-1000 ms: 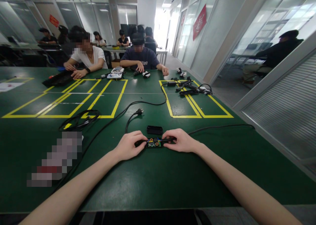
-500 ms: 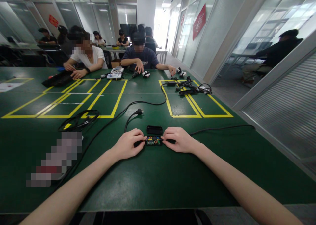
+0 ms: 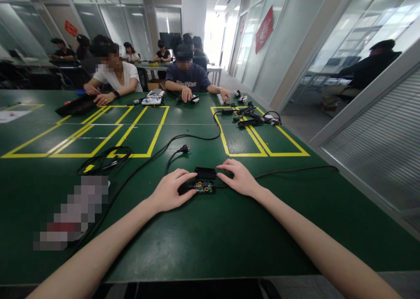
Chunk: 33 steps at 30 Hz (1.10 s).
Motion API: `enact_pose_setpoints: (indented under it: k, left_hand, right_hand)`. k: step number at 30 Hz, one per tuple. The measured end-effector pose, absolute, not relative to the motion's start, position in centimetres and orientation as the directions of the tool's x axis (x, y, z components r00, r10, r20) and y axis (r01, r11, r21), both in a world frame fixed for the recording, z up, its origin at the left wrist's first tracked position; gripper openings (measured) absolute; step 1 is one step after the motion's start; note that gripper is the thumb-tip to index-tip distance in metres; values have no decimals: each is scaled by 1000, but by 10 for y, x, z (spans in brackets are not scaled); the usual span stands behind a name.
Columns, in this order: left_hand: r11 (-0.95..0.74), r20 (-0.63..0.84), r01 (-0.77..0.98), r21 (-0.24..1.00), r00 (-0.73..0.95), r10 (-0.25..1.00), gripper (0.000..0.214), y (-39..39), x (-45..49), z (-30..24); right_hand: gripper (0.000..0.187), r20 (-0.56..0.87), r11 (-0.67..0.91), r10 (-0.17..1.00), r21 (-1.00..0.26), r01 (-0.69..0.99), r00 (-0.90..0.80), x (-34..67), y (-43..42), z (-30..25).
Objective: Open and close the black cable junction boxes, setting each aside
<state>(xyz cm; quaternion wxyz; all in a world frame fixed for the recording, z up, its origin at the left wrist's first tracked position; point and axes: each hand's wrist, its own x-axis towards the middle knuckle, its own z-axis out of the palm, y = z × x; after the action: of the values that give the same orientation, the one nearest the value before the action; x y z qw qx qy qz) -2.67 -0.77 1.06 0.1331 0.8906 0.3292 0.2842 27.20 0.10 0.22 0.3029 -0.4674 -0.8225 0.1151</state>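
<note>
A small circuit board (image 3: 204, 187) with copper-coloured coils sits in a black power adapter half-shell on the green table, cables leading out at both ends. Just behind it lies the black plastic cover (image 3: 205, 173), hollow side up. My left hand (image 3: 173, 189) is at the left of both pieces, thumb and forefinger spread apart, the thumb near the board's left end. On the right, my right hand (image 3: 239, 176) is raised slightly with fingers apart, near the cover's right end. Whether either hand touches a piece is hard to tell.
A black power plug (image 3: 185, 149) lies behind my left hand. Coiled black cable (image 3: 105, 159) and a blurred-out object (image 3: 75, 211) are at the left. Tangled adapters and cables (image 3: 252, 115) lie at the far right. Two co-workers (image 3: 188, 74) sit across the green table (image 3: 229, 246).
Both hands have let go of the cable ends at the board's shell. My fingers have opened, and my right hand has moved up toward the cover. A co-worker's hand across the table has lowered.
</note>
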Motion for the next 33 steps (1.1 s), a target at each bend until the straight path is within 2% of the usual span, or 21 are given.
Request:
enact_pose_setpoints:
  k: [5, 13, 19, 23, 33]
  left_hand:
    - [-719, 360, 579, 384, 623, 694, 78, -4, -27, 6]
    - [-734, 369, 547, 401, 638, 676, 66, -2, -28, 2]
    - [-741, 406, 502, 446, 625, 667, 74, -4, -28, 5]
    - [-730, 395, 460, 506, 628, 670, 75, -7, -28, 8]
    - [-715, 394, 444, 540, 618, 681, 71, -10, -27, 9]
  right_hand:
    - [20, 327, 498, 867, -531, 686, -376, 261, 0, 0]
    - [19, 225, 331, 941, -769, 547, -253, 253, 1, -5]
    - [34, 71, 129, 969, -961, 244, -235, 251, 2, -7]
    - [40, 32, 70, 972, -985, 155, -234, 249, 0, -5]
    - [35, 33, 82, 961, -982, 169, -274, 251, -2, -1]
